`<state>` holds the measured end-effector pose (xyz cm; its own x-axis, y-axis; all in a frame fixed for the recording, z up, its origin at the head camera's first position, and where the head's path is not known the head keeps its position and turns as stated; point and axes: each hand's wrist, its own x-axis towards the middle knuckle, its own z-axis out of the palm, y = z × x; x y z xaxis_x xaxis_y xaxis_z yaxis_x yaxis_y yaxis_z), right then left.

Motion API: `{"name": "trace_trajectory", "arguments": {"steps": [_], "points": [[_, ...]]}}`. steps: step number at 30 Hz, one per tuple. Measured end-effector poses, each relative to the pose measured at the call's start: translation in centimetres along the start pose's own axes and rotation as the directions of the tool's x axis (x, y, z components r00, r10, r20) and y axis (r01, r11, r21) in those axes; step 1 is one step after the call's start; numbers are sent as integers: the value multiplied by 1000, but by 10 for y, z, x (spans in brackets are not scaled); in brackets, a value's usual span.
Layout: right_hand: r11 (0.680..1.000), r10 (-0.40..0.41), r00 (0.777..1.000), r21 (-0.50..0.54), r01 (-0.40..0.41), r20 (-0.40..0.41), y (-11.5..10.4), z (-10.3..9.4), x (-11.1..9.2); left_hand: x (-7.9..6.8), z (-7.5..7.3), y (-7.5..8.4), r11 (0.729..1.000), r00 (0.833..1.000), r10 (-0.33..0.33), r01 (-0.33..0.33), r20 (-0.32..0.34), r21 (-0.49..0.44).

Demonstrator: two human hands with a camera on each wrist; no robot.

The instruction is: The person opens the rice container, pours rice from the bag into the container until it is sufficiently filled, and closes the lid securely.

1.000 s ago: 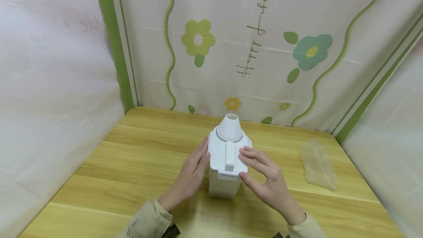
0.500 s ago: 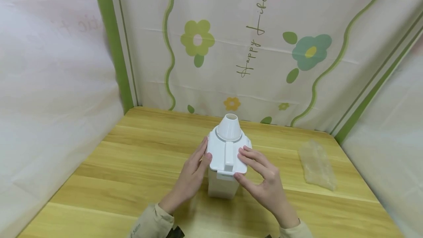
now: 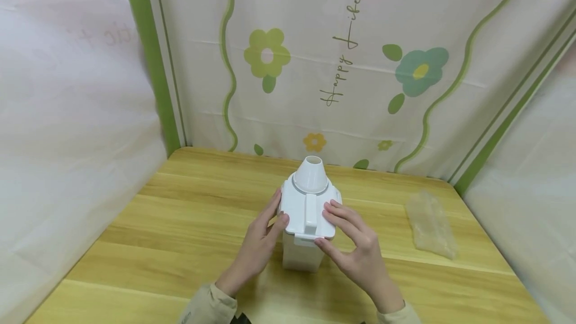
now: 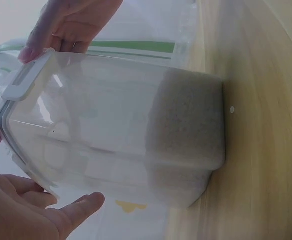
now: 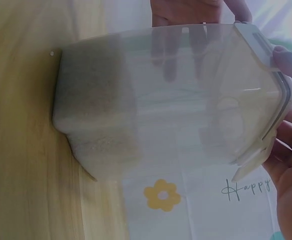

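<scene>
A translucent storage container stands upright on the table, topped by a white lid with a cone-shaped spout and a raised bar. Pale, rice-like grains fill its lower part. My left hand holds the left side, thumb at the lid's edge and fingers along the wall. On the other side my right hand grips the lid's edge: its thumb presses the front latch and its fingertips rest on top. In the right wrist view, the front latch lies against the lid's rim under the thumb.
A crumpled clear plastic bag lies to the right on the wooden table. One small white grain sits near the container's base. Printed fabric walls in the back and both sides.
My right thumb has slid left along the container's front latch. My left thumb has shifted slightly lower at the lid's edge. The container stays in place.
</scene>
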<state>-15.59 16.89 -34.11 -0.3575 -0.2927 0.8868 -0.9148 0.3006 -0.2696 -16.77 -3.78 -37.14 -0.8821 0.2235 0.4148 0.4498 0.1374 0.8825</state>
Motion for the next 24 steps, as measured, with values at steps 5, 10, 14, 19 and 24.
{"name": "trace_trajectory", "arguments": {"steps": [5, 10, 14, 19, 24], "points": [[1000, -2, 1000, -12, 2, -2, -1, 1, -1, 0, 2, -10, 1000, 1000, 5, -5, -18, 15], [1000, -6, 1000, -17, 5, -11, 0, 2, -1, -1, 2, -2, 997, 998, 58, -56, -34, 50], [999, -21, 999, -28, 20, -26, 1, 4, -1, -3, 1, 15, 994, 995, 84, -80, -50, 81], [998, -41, 998, -49, 39, -38, 1, 5, -1, -4, 2, 20, 990, 994, 87, -79, -66, 115], [997, -36, 999, -66, 34, -35, 1, 5, -1, -3, 4, 4, 988, 991, 101, -89, -87, 124]]}}
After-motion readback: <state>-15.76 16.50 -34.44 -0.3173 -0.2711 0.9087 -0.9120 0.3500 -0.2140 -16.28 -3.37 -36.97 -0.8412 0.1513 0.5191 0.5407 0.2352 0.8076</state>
